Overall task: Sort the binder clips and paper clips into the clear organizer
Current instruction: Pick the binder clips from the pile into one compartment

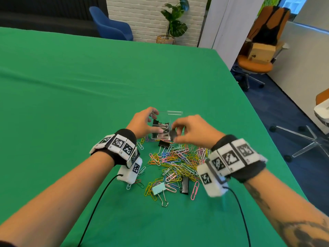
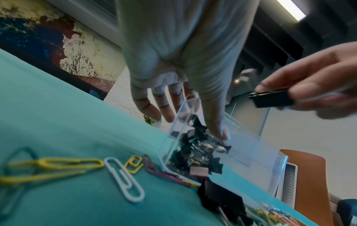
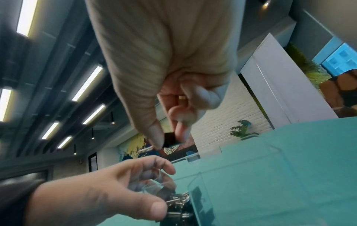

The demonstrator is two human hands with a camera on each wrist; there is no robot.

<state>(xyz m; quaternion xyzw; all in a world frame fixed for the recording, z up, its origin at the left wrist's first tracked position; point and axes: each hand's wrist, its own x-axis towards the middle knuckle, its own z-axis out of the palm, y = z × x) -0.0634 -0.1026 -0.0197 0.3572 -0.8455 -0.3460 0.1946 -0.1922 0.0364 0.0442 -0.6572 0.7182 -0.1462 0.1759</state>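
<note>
The clear organizer [image 1: 175, 113] stands on the green cloth just beyond the clip pile, with several black binder clips [image 2: 193, 150] in its left compartment. My left hand [image 1: 154, 121] grips that compartment, thumb on the near wall and fingers over the far wall. My right hand [image 1: 175, 133] pinches a black binder clip [image 2: 274, 100] between thumb and fingers, just above the organizer's near right edge. A heap of coloured paper clips [image 1: 179, 163] lies in front of the organizer. The right wrist view shows the pinched black binder clip [image 3: 171, 139] above my left hand [image 3: 135, 191].
On the cloth lie a black binder clip [image 1: 163, 144] against the organizer's front, a mint binder clip [image 1: 158, 188] and another black one [image 1: 185, 184] at the pile's near side. Loose paper clips [image 2: 125, 178] lie under my left wrist. The table edge [image 1: 249, 97] runs on the right, with chairs beyond.
</note>
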